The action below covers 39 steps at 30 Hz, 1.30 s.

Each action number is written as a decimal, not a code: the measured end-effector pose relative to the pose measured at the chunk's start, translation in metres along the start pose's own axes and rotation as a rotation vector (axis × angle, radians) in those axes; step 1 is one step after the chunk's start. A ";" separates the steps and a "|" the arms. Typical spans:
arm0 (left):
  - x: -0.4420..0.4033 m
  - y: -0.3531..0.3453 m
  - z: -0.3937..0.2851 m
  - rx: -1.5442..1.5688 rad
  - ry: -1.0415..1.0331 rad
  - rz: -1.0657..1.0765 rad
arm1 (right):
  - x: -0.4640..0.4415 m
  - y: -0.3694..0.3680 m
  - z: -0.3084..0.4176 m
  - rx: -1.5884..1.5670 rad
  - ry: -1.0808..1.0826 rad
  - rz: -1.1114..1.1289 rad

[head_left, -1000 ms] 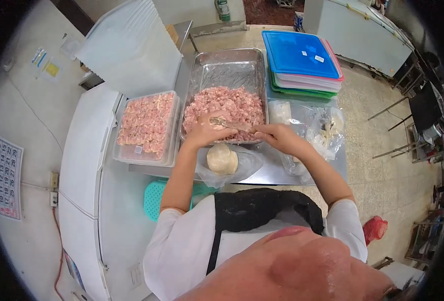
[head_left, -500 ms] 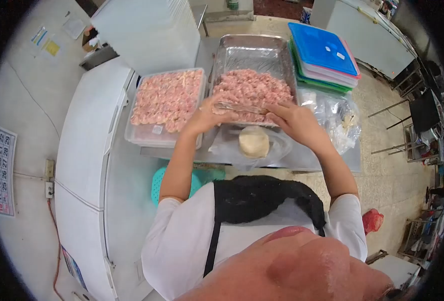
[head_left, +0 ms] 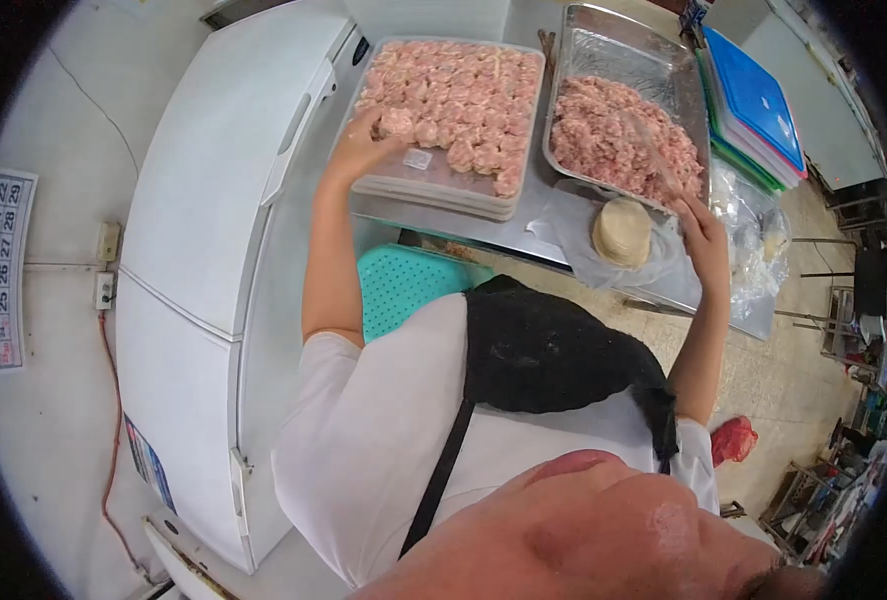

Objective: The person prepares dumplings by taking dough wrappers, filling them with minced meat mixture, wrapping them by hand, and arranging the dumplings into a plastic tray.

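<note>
Landmark: metal tray (head_left: 628,58), part-filled with raw ground meat (head_left: 618,135).
Left hand (head_left: 363,152): fingers curled around one meat-filled dumpling (head_left: 395,123), left of the tray, at the left side of the plastic container (head_left: 448,188).
Right hand (head_left: 701,235): fingers closed around the handle end of a thin spatula (head_left: 658,155) at the tray's near right corner; blade over the meat.
Step in hand: judged to be setting the dumpling among the packed rows.
Next move calls for: a level release against the neighbouring pieces, without squashing them; spatula held clear.
Wrapper stack (head_left: 622,234): on a plastic bag (head_left: 570,228), just in front of the tray.
Tabletop (head_left: 531,192): metal, beneath tray and container.
Lid stack (head_left: 753,95): right of the tray, blue uppermost.
Room: white refrigerator (head_left: 188,215) well left of the tray; teal perforated basket (head_left: 413,277) below, front-left.
</note>
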<state>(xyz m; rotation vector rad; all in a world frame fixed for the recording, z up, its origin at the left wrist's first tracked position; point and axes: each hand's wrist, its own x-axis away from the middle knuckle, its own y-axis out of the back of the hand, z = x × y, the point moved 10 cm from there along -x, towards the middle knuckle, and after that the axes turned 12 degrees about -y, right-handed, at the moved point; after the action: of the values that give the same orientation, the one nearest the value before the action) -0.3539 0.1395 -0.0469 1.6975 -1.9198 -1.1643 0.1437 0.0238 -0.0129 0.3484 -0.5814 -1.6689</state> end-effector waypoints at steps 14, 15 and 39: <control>0.022 -0.045 -0.103 -0.015 -0.202 0.238 | 0.065 0.021 -0.074 -0.275 -0.326 -0.126; 0.022 -0.054 -0.107 -0.005 -0.174 0.302 | 0.065 0.018 -0.070 -0.265 -0.321 -0.123; 0.033 -0.089 -0.116 -0.109 -0.178 0.285 | 0.019 0.051 -0.036 0.186 -0.032 -0.093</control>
<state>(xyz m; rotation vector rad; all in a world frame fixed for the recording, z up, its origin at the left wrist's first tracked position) -0.2207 0.0712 -0.0507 1.2517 -2.0756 -1.3145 0.2015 -0.0062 -0.0128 0.4903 -0.7564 -1.7161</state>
